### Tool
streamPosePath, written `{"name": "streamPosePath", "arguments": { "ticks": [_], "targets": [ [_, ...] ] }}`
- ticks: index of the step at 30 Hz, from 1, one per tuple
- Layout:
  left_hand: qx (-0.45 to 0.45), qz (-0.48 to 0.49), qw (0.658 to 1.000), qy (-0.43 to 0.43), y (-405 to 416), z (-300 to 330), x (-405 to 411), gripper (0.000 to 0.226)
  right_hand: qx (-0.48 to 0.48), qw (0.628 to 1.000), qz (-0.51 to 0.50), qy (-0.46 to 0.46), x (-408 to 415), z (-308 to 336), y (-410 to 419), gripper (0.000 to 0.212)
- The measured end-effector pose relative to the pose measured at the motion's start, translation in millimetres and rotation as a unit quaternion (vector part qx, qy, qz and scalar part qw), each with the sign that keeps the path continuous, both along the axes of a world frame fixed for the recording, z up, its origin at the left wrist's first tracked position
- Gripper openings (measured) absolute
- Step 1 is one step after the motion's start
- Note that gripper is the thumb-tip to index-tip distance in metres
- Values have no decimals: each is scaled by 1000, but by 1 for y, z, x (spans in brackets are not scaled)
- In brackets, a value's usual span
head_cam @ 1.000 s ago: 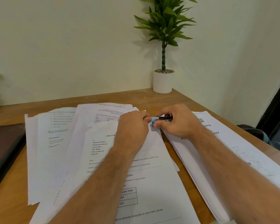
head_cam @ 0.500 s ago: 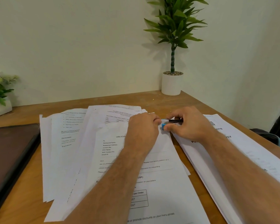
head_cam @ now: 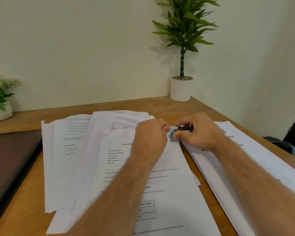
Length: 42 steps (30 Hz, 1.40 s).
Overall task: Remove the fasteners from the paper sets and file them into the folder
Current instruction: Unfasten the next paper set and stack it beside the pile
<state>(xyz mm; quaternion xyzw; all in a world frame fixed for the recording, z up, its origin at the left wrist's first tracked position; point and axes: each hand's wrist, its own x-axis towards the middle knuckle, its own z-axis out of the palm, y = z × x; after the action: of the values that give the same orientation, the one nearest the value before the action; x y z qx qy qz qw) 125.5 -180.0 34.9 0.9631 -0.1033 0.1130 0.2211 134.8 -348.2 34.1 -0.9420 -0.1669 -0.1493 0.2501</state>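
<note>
The blue clip, at the top corner of the paper set on the worktop, is pinched by the right hand. The left hand, fingers curled, presses the light, limp sheets. The small, stiff clip is best held by its sides.

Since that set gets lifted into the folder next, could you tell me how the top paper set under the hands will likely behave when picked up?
The top paper set is thin loose sheets, so probably floppy and light. Once the blue clip comes off, pages may fan or slide apart like those beside it.

Blue clip (white papers, brown table).
</note>
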Motion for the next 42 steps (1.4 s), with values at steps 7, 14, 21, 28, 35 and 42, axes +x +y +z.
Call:
{"name": "streamPosePath", "arguments": {
  "ticks": [7, 14, 21, 28, 35, 42],
  "targets": [
    [-59, -7, 997, -58, 5, -7, -4, 30, 19, 999, 3, -36, 1, -3, 0, 24],
    [-107, -8, 992, -71, 2, -10, -7, 26, 42, 998, 8, -51, -3, -4, 1, 20],
    [-120, -4, 990, -79, -1, -11, -8, 26, 66, 997, 15, -41, -9, -5, -1, 17],
    [-161, 4, 985, -64, -3, -15, -8, 26, 147, 986, -5, -79, -11, -6, -7, 24],
    [-148, -11, 988, -51, 1, -11, -16, 32, 208, 971, -87, -81, -11, 6, -3, 37],
    [-165, -5, 984, -66, 11, -3, -15, 39, 60, 986, -155, -15, 44, 40, -5, 29]
  ]
}}
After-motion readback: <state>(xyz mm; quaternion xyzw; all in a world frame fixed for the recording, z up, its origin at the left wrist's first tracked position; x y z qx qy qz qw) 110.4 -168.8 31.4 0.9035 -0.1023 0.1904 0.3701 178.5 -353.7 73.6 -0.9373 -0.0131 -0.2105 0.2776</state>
